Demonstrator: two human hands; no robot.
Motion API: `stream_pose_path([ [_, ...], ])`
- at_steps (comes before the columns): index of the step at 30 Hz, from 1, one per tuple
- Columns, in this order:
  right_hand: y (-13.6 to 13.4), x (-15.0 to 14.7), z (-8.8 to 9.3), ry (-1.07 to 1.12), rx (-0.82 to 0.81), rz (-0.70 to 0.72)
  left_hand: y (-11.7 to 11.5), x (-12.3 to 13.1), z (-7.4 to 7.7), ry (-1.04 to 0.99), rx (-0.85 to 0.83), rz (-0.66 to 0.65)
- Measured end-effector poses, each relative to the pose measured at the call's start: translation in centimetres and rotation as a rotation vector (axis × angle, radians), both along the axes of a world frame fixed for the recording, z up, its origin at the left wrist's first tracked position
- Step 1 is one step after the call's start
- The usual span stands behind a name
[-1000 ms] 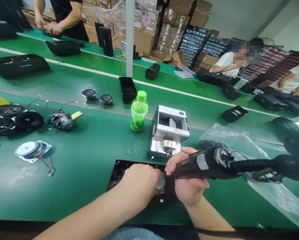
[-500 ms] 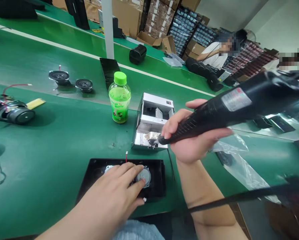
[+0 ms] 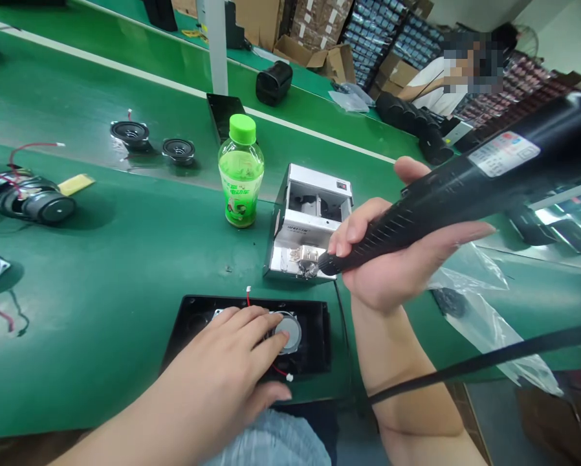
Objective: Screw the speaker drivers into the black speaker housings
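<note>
My right hand (image 3: 382, 278) is wrapped round a black electric screwdriver (image 3: 446, 194) with a white label on its body. The driver's tip end is at the front of a silver screw feeder (image 3: 297, 223), beside the small metal pickup block. My left hand (image 3: 237, 349) lies with fingers extended over a black speaker housing (image 3: 314, 336), fingertips touching a round speaker driver (image 3: 289, 332) set inside it. Part of another speaker under the hand is mostly hidden. Red wires with white connectors (image 3: 289, 377) stick out on both sides of my fingers.
A green-capped bottle (image 3: 242, 175) stands left of the feeder. Two loose speakers (image 3: 178, 150) sit further back, with wired speakers (image 3: 43, 204) at the left. Plastic bags (image 3: 489, 323) lie at right. A black strap (image 3: 489, 362) crosses my right forearm. Another person (image 3: 440, 84) sits across the bench.
The view has shifted slightly, moving most things a little right and up. My left thumb has moved away from the lower connector, showing more red wire. The screwdriver stays at the feeder.
</note>
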State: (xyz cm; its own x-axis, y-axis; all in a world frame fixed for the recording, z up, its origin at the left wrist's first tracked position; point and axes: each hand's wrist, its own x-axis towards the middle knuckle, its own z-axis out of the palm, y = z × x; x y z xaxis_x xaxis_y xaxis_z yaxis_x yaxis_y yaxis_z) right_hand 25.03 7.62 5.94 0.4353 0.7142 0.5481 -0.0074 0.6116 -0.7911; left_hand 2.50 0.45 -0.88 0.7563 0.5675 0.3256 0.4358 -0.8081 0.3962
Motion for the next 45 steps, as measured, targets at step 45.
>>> stream_pose_path([
  [45, -12.3, -0.2, -1.6, 0.126, -0.246, 0.085, 2.6, 2.5, 0.3, 0.210, 0.032, -0.073],
])
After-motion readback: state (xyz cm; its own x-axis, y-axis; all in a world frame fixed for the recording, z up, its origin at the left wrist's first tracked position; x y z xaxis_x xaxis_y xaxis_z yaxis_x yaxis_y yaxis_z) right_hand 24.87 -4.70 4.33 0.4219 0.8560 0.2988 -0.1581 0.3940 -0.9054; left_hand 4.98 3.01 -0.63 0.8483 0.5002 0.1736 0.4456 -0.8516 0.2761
